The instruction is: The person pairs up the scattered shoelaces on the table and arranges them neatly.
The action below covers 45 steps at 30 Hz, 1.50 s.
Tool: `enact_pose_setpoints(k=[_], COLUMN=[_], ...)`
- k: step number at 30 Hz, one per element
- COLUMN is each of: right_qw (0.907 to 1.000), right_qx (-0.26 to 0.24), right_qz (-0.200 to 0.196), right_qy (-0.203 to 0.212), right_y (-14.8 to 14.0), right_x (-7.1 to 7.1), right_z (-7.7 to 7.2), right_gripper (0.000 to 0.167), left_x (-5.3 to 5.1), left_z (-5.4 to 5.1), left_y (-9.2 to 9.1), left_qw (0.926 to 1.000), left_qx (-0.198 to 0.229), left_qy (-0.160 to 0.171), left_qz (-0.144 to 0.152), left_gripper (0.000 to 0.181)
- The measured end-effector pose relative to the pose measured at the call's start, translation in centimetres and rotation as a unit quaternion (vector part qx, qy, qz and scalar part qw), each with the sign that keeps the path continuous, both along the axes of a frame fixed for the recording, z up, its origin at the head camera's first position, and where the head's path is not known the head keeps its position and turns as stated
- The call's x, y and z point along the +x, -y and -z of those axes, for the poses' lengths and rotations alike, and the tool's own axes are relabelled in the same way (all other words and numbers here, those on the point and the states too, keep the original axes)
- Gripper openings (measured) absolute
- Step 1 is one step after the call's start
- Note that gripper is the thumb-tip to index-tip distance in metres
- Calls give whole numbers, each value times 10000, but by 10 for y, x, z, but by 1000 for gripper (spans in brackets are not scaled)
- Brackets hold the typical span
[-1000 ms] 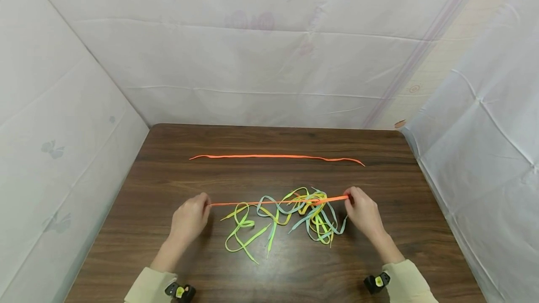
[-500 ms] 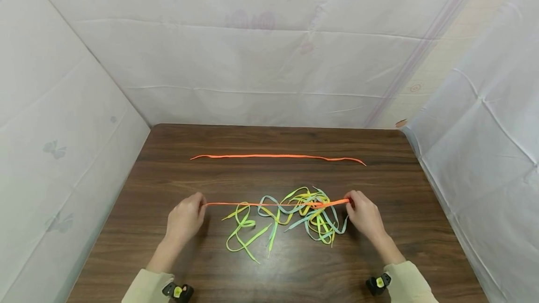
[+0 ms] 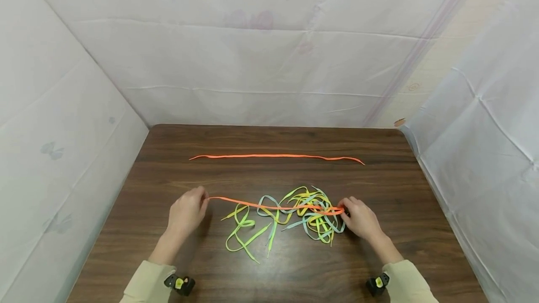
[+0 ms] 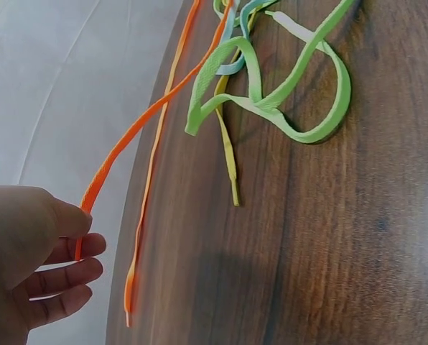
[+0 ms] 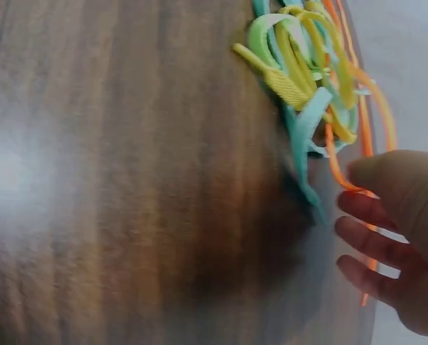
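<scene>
Between finger and thumb, my left hand (image 3: 187,212) pinches one end of an orange shoelace (image 3: 236,200); its tip hangs past the thumb in the left wrist view. My right hand (image 3: 363,219) pinches the same lace on the right, where it doubles back in a loop. The lace sags slightly across a loose tangle of laces. In that tangle are green shoelaces (image 4: 340,93), yellow shoelaces (image 5: 286,88) and pale blue shoelaces (image 5: 311,115). Behind them, a second orange shoelace (image 3: 269,155) lies nearly straight from left to right on the table.
The dark wood-grain table (image 3: 168,144) has rounded back corners. White printed sheeting (image 3: 252,69) hangs behind it and along both sides. Each wrist carries a small black camera, the left camera (image 3: 180,284) and the right camera (image 3: 377,283).
My right hand has shifted left and towards me, and the held orange lace has gone from taut to slightly slack. My left hand moved slightly left. The rear orange lace stays put.
</scene>
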State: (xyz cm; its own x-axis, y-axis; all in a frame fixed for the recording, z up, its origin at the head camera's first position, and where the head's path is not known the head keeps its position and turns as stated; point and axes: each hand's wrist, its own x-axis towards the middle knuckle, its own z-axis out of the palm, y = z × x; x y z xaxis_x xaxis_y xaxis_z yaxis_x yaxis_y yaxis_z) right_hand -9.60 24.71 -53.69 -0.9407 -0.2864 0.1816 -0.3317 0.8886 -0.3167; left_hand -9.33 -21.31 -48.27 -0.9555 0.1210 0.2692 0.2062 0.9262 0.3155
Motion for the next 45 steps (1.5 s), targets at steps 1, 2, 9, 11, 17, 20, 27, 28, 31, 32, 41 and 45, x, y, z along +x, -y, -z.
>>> enact_pose_setpoints(k=[1,2,9,11,17,20,27,28,31,32,41,45], right_qw=[9999,9997,9958,9946,9931,9920,9900,9895,9871,9865,9824,9802], right_qx=[37,68,-31,-135,-285,-317,-169,-102,35,86,641,806], right_qz=[-103,-218,-909,-1025,-1091,-1093,-1209,-1242,-1368,-1403,-1553,-1553], right_qy=[17,23,116,107,-336,-549,-706,-738,-826,-836,-816,-923], right_y=[0,0,8,12,24,30,45,48,56,59,76,80], right_x=[0,0,0,-1,-7,-10,-17,-18,-19,-20,-20,-21], right_z=[-1,-3,-19,-22,-24,-23,-20,-19,-17,-16,-6,-1], right_gripper=[20,22,37,38,34,33,30,29,27,26,18,14], left_x=[-1,-1,-2,-2,-1,0,2,2,2,1,0,0], left_z=[0,-1,-2,-2,-2,-1,-2,-2,-2,-2,-3,-3], left_y=[0,0,0,0,0,0,1,1,2,2,3,4], left_qw=[10000,10000,10000,10000,10000,9999,9999,9999,9999,9999,9998,9998], left_qx=[-9,-4,-15,-18,9,4,-2,-2,-10,-8,40,76], left_qy=[2,4,58,45,34,32,-81,-81,-97,-100,-144,-127], left_qz=[-2,-7,-55,-51,-82,-102,-76,-77,-82,-79,-100,-95], left_gripper=[12,12,12,12,12,13,13,13,14,14,13,13])
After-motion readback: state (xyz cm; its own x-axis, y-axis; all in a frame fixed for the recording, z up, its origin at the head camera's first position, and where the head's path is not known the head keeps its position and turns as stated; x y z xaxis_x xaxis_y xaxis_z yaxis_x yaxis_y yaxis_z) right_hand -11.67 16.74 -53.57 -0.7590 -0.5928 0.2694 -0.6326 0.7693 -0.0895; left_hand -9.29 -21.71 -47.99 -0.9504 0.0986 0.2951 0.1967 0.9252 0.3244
